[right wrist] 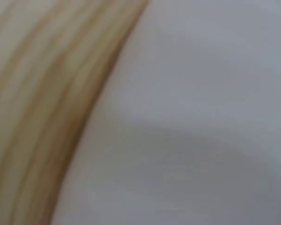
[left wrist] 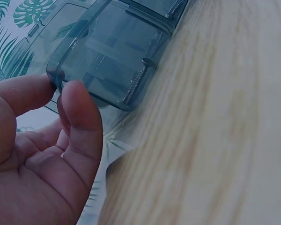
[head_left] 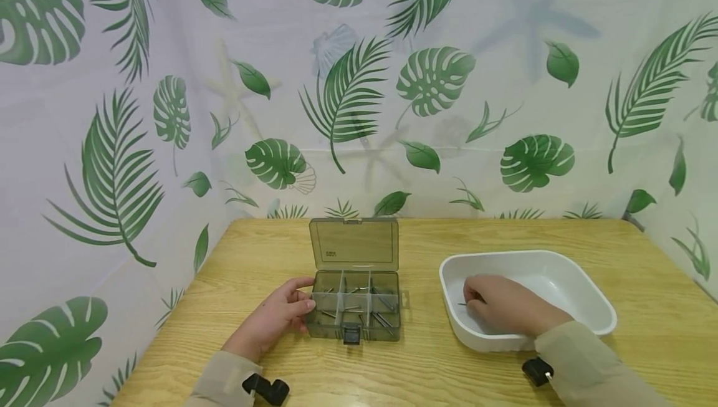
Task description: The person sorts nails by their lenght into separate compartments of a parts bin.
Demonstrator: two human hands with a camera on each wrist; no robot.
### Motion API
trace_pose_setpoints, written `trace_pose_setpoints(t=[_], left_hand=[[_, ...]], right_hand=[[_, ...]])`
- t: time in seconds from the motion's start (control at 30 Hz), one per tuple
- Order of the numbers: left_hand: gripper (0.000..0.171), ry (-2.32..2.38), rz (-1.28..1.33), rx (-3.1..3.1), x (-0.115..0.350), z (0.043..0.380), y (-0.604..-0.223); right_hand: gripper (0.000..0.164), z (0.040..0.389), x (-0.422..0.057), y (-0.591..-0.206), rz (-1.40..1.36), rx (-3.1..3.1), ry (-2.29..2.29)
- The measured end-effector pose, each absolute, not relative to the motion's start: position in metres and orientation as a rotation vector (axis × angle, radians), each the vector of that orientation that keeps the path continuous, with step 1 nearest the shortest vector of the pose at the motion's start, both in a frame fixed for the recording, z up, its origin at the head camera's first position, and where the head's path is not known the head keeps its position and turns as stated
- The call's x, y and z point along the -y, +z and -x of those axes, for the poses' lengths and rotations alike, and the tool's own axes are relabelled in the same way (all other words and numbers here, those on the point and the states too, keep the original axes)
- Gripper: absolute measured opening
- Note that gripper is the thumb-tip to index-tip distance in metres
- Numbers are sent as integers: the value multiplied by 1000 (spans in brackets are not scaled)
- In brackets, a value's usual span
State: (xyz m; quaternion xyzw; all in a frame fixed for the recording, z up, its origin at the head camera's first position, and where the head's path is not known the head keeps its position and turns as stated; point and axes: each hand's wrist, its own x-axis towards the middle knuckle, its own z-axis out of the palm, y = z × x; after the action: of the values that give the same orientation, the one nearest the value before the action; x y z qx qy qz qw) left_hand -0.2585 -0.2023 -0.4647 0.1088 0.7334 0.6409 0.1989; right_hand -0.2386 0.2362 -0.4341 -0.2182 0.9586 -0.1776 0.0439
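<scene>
A clear grey compartment box (head_left: 355, 335) stands on the table with its lid (head_left: 353, 244) raised at the back. Several screws (head_left: 383, 321) lie in its compartments; one long screw (left wrist: 138, 80) shows close up in the left wrist view. My left hand (head_left: 280, 310) grips the box's left wall, thumb on the near side of the rim. Inside the white basin (head_left: 583, 307), my right hand (head_left: 507, 303) has its fingers curled down near the left wall. The tip of a thin dark screw (head_left: 462, 304) sticks out from its fingertips; the rest is hidden.
The wooden table (head_left: 415, 369) runs back to a leaf-patterned cloth (head_left: 359, 176) that also rises at both sides. A small latch (head_left: 351, 334) juts from the box's front. The basin's raised rim surrounds the right hand.
</scene>
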Motion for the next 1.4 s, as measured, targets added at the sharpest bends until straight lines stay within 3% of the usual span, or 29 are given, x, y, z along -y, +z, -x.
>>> trace_pose_setpoints(t=[0.47,1.4], left_hand=[[57,1807,-306,-2053,202,258,-466],[58,1804,-325,-2038,201,257,-465]], right_hand=[[12,236,-207,-402,757,-3005,-731],[8,239,-80,-391,1034,-2963,-590]])
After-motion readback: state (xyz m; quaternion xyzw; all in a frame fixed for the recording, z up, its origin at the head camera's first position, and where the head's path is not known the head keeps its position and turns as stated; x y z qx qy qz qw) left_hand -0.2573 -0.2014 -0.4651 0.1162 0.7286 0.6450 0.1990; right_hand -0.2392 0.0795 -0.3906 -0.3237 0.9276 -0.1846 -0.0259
